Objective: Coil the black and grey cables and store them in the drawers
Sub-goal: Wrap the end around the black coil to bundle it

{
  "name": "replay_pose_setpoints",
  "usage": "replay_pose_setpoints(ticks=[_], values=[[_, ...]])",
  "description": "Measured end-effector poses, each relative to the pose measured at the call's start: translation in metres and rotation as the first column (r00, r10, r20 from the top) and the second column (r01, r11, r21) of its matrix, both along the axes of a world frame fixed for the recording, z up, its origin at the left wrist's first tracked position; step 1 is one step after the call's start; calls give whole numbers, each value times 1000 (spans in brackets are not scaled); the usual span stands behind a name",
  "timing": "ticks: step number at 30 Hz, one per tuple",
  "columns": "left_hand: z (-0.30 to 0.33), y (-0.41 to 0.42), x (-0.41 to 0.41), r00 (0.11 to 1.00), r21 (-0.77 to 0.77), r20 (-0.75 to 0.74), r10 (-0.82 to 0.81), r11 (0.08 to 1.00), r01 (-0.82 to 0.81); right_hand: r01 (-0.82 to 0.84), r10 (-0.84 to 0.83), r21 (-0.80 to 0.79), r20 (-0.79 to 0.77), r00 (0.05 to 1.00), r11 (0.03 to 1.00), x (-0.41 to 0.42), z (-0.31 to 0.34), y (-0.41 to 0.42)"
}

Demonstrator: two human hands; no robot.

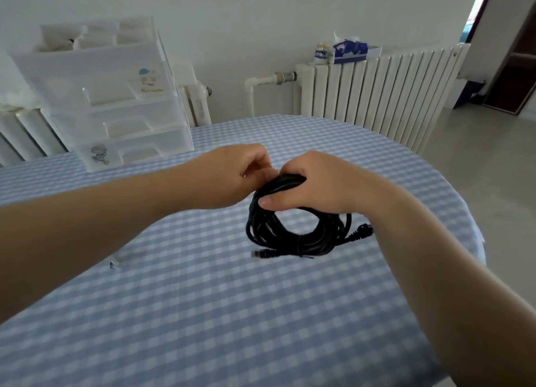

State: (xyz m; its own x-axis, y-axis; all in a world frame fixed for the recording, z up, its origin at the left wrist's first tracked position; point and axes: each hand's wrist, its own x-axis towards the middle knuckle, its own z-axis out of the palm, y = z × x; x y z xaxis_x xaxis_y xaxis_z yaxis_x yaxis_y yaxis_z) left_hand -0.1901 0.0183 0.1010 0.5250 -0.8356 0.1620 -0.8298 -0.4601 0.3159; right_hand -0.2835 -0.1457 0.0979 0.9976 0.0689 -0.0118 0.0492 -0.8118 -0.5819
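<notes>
Right hand (313,183) grips the top of the coiled black cable (293,236) above the checked tablecloth (203,314); left hand (232,178) pinches it too, fingers curled. Closed drawers (116,108) sit back left.

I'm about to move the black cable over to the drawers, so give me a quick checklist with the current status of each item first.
1. Black coiled cable gathered in loops: ok.
2. Right hand grips the top of the coil: ok.
3. Left hand securing the coil: cannot tell, its fingers hide what they pinch.
4. Both plug ends tucked in: not ok, they stick out at the bottom and right.
5. A drawer of the translucent plastic drawer unit open to receive it: not ok, all look shut.
6. Grey cable located: cannot tell.
</notes>
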Motion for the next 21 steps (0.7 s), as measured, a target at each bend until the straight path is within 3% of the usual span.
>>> replay_pose_setpoints(ticks=[4, 6, 11, 17, 19, 21], values=[[7, -2, -1, 997, 53, 5, 74, 996, -74, 194, -162, -233, 150, 975, 953, -4, -6, 15], [8, -4, -4, 990, 108, -85, 113, 989, -104, 230, -178, -291, 195, 964, 928, -4, -6, 18], [10, -4, -7, 928, 9, -350, 130, 991, -135, 248, -169, -365, 234, 958, 898, -4, -7, 25], [14, -2, -3, 864, -32, -470, 182, 974, -223, 230, -162, -390, 200, 966, 891, -2, -7, 26], [13, 0, -1, 908, -45, -394, 141, 984, -172, 186, -160, -269, 115, 980, 945, -1, -5, 22], [11, 2, 0, 992, -32, -124, 35, 999, -39, 125, -126, -99, -3, 992, 987, 3, -3, 14]])
